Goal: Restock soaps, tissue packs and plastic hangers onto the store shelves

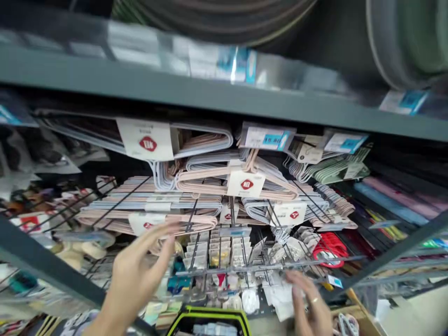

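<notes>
My left hand [140, 270] is raised with thumb and fingers stretched apart, holding nothing. Its fingertips are just in front of a pack of pink clothes hangers [199, 224] hanging at the lower left of the rack. My right hand [310, 301], slightly blurred, is lower on the right with thumb and fingers apart and a ring on one finger. It is nearest to some white packets [278, 298]. Between and above the hands hang more hanger packs: a pink one [203, 182] with a white card band [246, 183], and a pale blue-grey one [210, 148] higher up.
A grey shelf beam [210, 93] with price tags crosses above the hangers. Metal hooks stick out toward me. Red scissors-like handles [331, 249] hang at the right. Below stands a black container with a yellow-green rim [210, 311]; a cardboard box [362, 315] is at lower right.
</notes>
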Motion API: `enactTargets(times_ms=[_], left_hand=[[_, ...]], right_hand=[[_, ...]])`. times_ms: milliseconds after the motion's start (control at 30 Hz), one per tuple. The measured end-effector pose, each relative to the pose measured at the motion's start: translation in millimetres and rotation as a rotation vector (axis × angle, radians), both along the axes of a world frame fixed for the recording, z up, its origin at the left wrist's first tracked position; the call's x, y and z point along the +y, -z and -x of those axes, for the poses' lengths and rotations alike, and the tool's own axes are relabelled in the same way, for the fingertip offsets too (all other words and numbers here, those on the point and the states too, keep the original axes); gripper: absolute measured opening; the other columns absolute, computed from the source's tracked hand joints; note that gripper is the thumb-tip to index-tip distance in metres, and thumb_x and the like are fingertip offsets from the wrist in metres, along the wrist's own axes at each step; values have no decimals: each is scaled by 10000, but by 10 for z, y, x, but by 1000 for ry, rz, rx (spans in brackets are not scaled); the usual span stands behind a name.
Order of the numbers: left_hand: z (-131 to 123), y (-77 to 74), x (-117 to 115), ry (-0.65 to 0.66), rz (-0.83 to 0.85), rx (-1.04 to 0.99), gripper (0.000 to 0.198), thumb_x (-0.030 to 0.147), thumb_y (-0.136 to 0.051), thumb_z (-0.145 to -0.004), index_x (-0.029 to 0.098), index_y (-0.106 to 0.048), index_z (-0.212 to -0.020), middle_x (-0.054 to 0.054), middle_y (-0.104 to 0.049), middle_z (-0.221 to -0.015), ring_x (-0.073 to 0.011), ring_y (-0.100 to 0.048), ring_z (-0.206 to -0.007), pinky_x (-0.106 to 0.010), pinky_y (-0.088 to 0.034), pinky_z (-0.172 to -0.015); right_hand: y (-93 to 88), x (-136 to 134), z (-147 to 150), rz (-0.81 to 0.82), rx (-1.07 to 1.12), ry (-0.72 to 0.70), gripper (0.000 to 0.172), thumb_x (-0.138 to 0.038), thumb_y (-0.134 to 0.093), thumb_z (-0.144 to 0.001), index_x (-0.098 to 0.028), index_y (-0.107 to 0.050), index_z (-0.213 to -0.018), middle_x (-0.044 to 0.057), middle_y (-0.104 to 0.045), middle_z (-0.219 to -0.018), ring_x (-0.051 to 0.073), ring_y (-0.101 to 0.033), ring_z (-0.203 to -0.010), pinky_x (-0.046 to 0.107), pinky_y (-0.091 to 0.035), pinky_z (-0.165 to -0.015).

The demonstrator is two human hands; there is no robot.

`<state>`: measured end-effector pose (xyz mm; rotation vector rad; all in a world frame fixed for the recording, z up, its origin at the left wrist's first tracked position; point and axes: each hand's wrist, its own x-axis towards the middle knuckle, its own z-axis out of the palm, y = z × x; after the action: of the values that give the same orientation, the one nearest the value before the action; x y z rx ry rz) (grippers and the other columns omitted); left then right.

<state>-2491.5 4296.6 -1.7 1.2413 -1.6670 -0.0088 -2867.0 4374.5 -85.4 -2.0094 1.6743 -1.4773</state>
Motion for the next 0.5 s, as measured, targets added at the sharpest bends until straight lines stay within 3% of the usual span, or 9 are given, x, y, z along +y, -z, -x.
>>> enactTargets(times_ms=[33, 100, 167, 200, 300, 400, 500], left_hand=[[-48, -221, -225, -33, -4, -47, 259, 344, -586, -992, 222, -728, -1171, -94, -753, -1315, -274, -710, -1227, -447, -553, -1120], [-78, -501, -649, -79, 16, -140, 367, 386, -530, -1017, 168, -683, -1270, -143, -689, -1419, -309, -652, -1319, -488, -506, -1165], [-40, -606, -993, -102, 17, -249, 440, 400, -487, -1034, 139, -637, -1355, -171, -612, -1516, -332, -587, -1397, -520, -463, -1199], [-6, -615, -1127, -114, 11, -299, 457, 405, -476, -1040, 133, -627, -1374, -179, -598, -1529, -339, -571, -1411, -527, -463, -1196], [104, -581, -1379, -171, -62, -431, 451, 376, -447, -1055, 124, -635, -1379, -189, -659, -1450, -351, -598, -1369, -524, -530, -1117], [177, -575, -1500, -226, -204, -562, 416, 215, -423, -1039, 119, -633, -1385, -192, -675, -1422, -339, -619, -1336, -486, -578, -1044], [233, -623, -1597, -266, -317, -643, 456, 55, -426, -974, 127, -638, -1372, -194, -666, -1430, -305, -636, -1313, -421, -609, -971]], right_hand=[[-298, -237, 135, 136, 32, -15, 352, -166, -561, -998, -320, -692, -1286, 75, -745, -1268, 272, -688, -1232, 492, -577, -1071], [-839, -756, 367, 274, 146, -40, 366, -179, -571, -1004, -285, -653, -1345, 101, -731, -1299, 271, -676, -1259, 504, -555, -1101], [-1219, -1270, 549, 240, 269, -30, 427, -267, -586, -1018, -243, -581, -1445, 147, -644, -1449, 292, -603, -1369, 540, -504, -1162], [-1327, -1503, 625, 202, 320, -36, 494, -322, -600, -1017, -220, -533, -1496, 169, -577, -1531, 309, -545, -1434, 564, -466, -1196], [-1364, -2041, 810, 91, 413, -69, 655, -427, -622, -998, -169, -442, -1572, 205, -500, -1599, 339, -484, -1489, 574, -434, -1224], [-1242, -2369, 946, 15, 395, -98, 513, -322, -484, -1038, -161, -514, -1524, 188, -593, -1517, 307, -579, -1408, 529, -472, -1200], [-1238, -2595, 1026, -37, 388, -158, 494, -172, -389, -999, -140, -600, -1445, 173, -654, -1447, 281, -616, -1372, 489, -460, -1214]])
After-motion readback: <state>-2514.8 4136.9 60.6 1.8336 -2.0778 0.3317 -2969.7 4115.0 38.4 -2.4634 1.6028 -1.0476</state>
